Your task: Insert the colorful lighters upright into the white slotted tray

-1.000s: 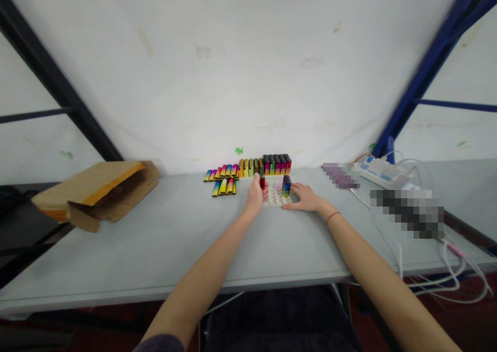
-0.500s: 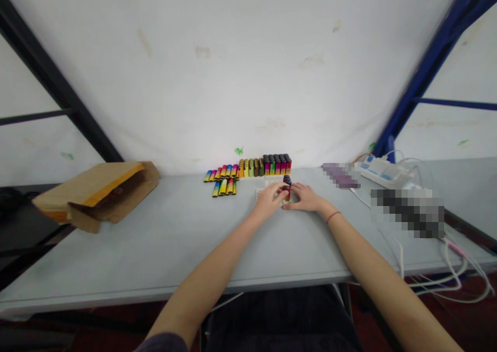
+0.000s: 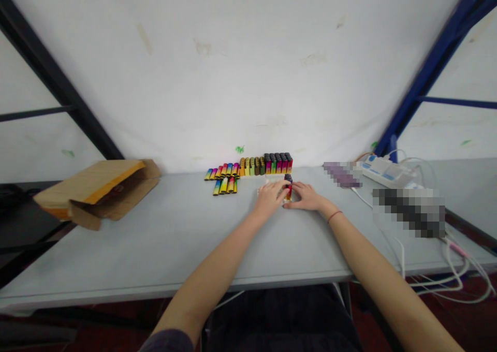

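Observation:
My left hand point(image 3: 271, 196) is closed, thumb and fingers pinching a small red-and-orange cylinder with a dark top point(image 3: 289, 190), which looks like a lighter. It stands upright at the right end of a low white tray point(image 3: 260, 190), mostly covered by my left hand. From the right, my right hand point(image 3: 308, 197) curves round this end, its fingertips by the cylinder and its thumb at the tray's near corner. Behind my hands stands a block of black-topped, gradient-coloured cylinders point(image 3: 278, 164). Left of it are orange, yellow-green and brown ones point(image 3: 252, 167).
Loose gradient-coloured cylinders point(image 3: 224, 187) lie further left on the grey table point(image 3: 186, 248). An opened cardboard box point(image 3: 93, 186) sits at the left. On the right are a purple phone-like object point(image 3: 342, 175), a white power strip point(image 3: 388, 172), a blurred-out item point(image 3: 411, 212) and white cables point(image 3: 403, 253).
My left fingers have shifted very slightly at the top of the cylinder, and more of its red side shows. My right hand stays almost in place.

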Available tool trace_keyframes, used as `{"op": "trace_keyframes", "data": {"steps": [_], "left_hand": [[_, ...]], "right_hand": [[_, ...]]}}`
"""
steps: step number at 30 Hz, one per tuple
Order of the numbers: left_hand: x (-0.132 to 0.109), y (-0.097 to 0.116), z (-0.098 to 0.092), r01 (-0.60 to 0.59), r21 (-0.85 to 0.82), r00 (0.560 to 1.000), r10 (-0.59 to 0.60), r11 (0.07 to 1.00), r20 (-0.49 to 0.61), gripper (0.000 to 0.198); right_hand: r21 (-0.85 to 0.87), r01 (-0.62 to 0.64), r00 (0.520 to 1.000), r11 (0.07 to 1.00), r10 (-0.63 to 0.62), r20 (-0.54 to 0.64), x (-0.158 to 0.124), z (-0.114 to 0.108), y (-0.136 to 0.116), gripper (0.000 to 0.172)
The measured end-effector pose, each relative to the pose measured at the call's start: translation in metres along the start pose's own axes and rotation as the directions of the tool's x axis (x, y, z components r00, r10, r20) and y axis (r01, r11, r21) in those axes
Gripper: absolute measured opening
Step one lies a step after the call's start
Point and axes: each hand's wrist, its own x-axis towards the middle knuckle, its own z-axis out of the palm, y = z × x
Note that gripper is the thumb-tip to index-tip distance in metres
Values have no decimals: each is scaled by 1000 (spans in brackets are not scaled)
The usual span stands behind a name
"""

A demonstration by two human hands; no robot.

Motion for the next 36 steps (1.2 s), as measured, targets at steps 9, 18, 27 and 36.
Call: {"op": "trace_keyframes", "data": {"steps": [9,18,27,36], "left_hand": [[3,-12,-17,-24,178,992,46,984,-118,40],[-14,-121,-106,763,187,626,-634,619,-454,38],[-26,-152,-117,802,245,598,-740,545,-309,33],[-22,-137,-122,799,264,601,-736,541,-310,27]], "right_hand": [[-15,-25,1000,1000,25,11,0,-3,-3,98],[16,-20,1000,1000,20,21,-1,-5,-2,104],[16,-14,1000,1000,14,27,-2,-5,0,103],[18,-6,1000,1000,6,24,-1,-5,0,103]]}}
